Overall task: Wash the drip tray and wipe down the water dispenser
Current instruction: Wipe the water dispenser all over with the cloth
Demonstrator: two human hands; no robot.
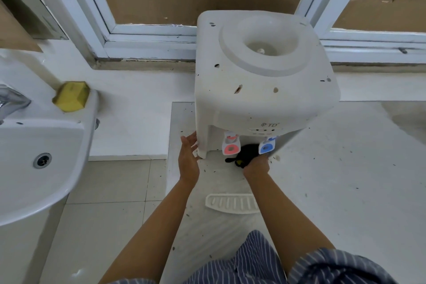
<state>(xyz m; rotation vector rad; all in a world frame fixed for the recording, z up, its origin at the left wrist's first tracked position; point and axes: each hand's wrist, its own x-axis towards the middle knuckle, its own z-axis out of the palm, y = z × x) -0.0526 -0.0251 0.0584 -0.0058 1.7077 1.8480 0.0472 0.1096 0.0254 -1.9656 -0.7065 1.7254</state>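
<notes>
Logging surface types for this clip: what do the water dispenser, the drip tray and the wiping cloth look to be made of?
Water dispenser: likely moulded plastic, matte off-white, with rounded seamless corners and dark specks.
Drip tray: probably the same off-white plastic, a thin slotted grille lying on the counter.
Cloth: soft black fabric, bunched and creased under the right hand; the weave is too small to tell.

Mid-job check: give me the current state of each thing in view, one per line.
Water dispenser: upright on the counter, no bottle on top, dark spots on it.
Drip tray: taken off, lying on the counter nearer the person.
Black cloth: pressed between the taps.
Left hand: flat against the dispenser's side.
Right hand: gripping the cloth.
Yellow sponge: resting on the sink edge.
</notes>
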